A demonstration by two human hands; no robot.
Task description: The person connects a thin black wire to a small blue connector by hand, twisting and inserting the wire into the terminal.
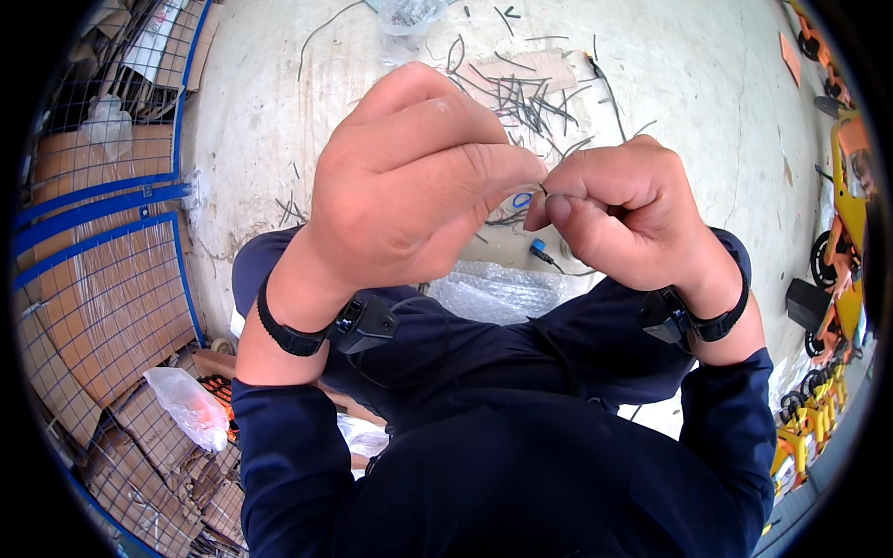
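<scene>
A thin dark wire (543, 189) sits where the two hands meet above the floor (693, 88), the fingers of both left hand (405, 177) and right hand (633, 214) pinching it. Work on it looks under way; what is left does not show. Mostly covered, it seems slim and short-ended. Dark strands (530, 107) lie scattered farther off, a blue-tipped cable (538, 248) nearer.
</scene>
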